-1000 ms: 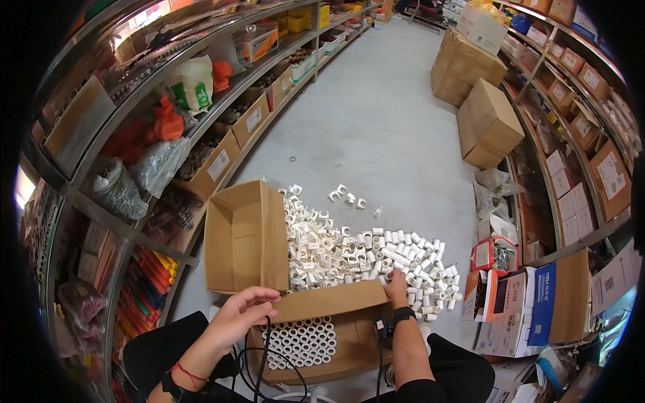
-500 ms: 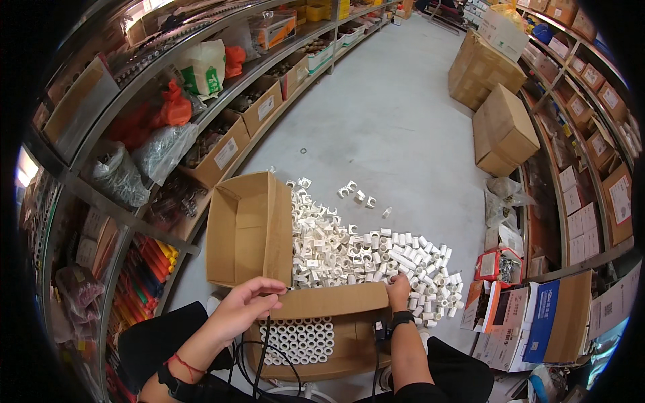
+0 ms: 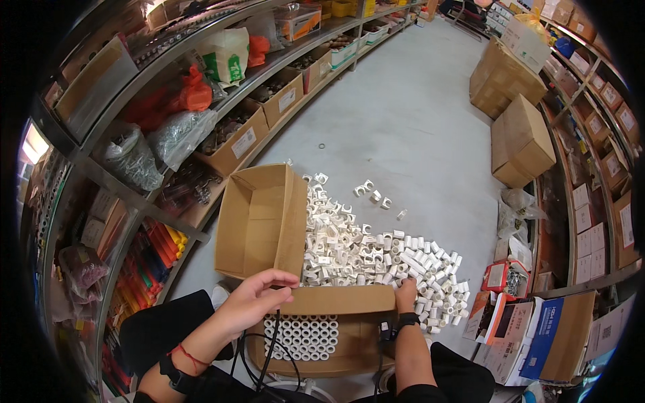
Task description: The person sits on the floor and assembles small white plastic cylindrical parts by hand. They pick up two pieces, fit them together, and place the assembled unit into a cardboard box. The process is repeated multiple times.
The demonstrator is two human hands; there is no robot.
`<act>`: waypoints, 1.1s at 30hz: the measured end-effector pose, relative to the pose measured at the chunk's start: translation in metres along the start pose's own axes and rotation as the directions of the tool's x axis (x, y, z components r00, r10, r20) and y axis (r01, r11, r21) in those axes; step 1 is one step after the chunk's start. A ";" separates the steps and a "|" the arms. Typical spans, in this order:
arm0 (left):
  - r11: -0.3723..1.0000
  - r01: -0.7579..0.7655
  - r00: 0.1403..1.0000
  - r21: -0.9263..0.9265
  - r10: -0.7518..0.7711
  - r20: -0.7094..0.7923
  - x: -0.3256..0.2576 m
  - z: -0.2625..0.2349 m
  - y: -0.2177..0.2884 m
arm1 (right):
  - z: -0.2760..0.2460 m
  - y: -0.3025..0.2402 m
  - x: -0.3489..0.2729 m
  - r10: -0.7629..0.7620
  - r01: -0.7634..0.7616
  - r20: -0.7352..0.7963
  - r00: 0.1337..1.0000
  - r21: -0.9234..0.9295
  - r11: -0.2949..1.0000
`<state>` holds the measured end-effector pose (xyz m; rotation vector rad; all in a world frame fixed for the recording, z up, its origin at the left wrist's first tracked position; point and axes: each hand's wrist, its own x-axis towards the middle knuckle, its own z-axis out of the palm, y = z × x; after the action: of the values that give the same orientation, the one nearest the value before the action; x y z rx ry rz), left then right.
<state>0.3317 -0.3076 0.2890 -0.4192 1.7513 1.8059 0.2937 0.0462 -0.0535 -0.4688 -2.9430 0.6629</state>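
Observation:
Before me is an open cardboard box (image 3: pixel 349 300) with rows of white plastic pipe couplings (image 3: pixel 300 338) standing on end in its left part. My left hand (image 3: pixel 259 301) is at the box's far left corner, thumb and fingers apart, fingertips by the upper edge. My right hand (image 3: pixel 405 295) is at the far right corner, beside a heap of loose white couplings (image 3: pixel 437 269). Its fingers are curled, and what they grip, if anything, is hidden. White pipe clips (image 3: pixel 329 235) lie heaped left of the couplings. Black cables (image 3: pixel 273 349) hang over the box's left side.
A second open cardboard box (image 3: pixel 259 215) stands left of the clips. Stocked metal shelves (image 3: pixel 242 97) line the left side; more shelves (image 3: pixel 571 168) run along the right. Large closed cartons (image 3: pixel 523 141) stand on the right-hand floor. A red box of metal parts (image 3: pixel 505 279) sits nearer.
The view has shifted, so the shelves and heaps appear farther right. My hands stay at the same two corners of the box.

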 end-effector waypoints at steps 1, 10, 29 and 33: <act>1.000 -0.005 1.000 -0.018 0.005 -0.005 0.001 0.000 0.000 | -0.002 -0.001 0.000 -0.019 0.019 0.014 1.000 0.005 1.000; 0.998 -0.035 0.999 0.046 0.034 0.027 -0.006 0.002 0.006 | 0.002 0.007 0.005 0.049 -0.045 0.052 0.997 -0.064 0.997; 0.961 -0.207 0.978 -0.186 0.201 -0.052 -0.036 0.005 -0.015 | -0.217 -0.250 -0.017 -0.408 -0.518 0.499 0.765 0.853 0.072; 0.804 -0.059 0.995 -0.592 0.097 0.032 -0.047 0.014 -0.008 | -0.281 -0.281 -0.075 -0.668 -0.554 0.393 0.632 0.832 -0.034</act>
<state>0.3752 -0.3034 0.3115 -0.5316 1.1367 2.3888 0.3296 -0.1050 0.3198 0.3427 -1.5249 3.3286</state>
